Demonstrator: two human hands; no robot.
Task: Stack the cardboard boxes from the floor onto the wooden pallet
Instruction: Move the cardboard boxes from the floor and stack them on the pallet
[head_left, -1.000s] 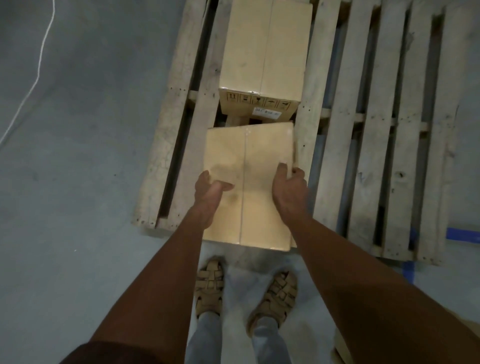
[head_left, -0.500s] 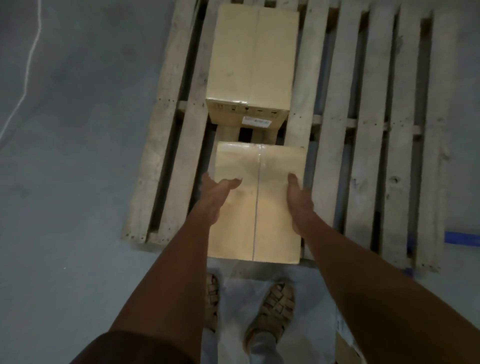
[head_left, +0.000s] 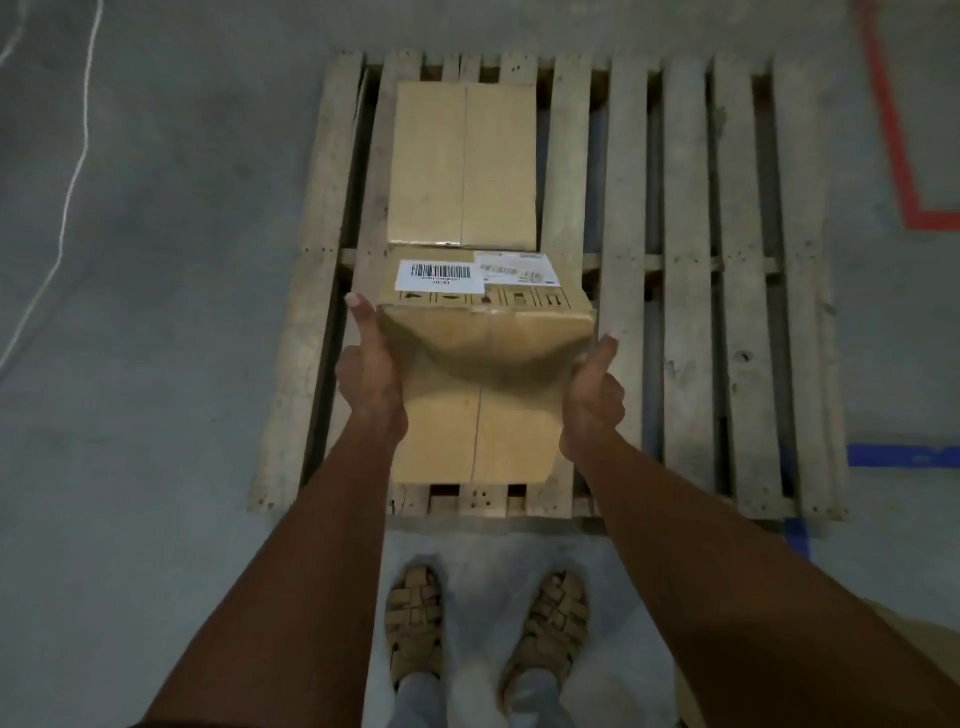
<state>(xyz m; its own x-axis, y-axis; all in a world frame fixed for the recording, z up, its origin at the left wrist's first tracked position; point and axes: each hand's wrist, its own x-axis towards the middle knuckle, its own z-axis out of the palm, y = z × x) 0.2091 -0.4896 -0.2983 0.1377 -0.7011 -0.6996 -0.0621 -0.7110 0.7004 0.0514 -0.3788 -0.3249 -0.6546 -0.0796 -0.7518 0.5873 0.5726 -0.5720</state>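
A person stands at the 6 o'clock edge of a wooden pallet (head_left: 628, 291) that lies flat on a grey concrete floor (head_left: 156, 364). Both arms reach forward over it toward 12 o'clock.

The near cardboard box (head_left: 483, 415) sits on the pallet's left half, tipped so that its far face, turned up toward 12 o'clock, shows a white barcode label (head_left: 439, 275) at its 10 o'clock corner and a second printed label (head_left: 517, 271) at 1 o'clock, with a row of handling symbols below them. The left hand (head_left: 370, 374) clasps the box's 9 o'clock side, thumb stretched up along the edge, the other fingers hidden behind the cardboard. The right hand (head_left: 592, 392) clasps the 3 o'clock side the same way, thumb up, fingers out of sight. So both hands are clamped on this box, one at each flank.

A far cardboard box (head_left: 462, 163) lies flat on the pallet just beyond, at 12 o'clock of the held one, its taped seam running toward the viewer; the two boxes meet or nearly meet, and I cannot tell which.

At 6 o'clock, two sandalled feet (head_left: 415, 629) stand on the floor just off the pallet. A white cable (head_left: 67, 197) trails across the floor at 9 o'clock, red floor tape (head_left: 898, 150) marks a corner at 2 o'clock, and blue floor tape (head_left: 904, 457) runs out at 3 o'clock
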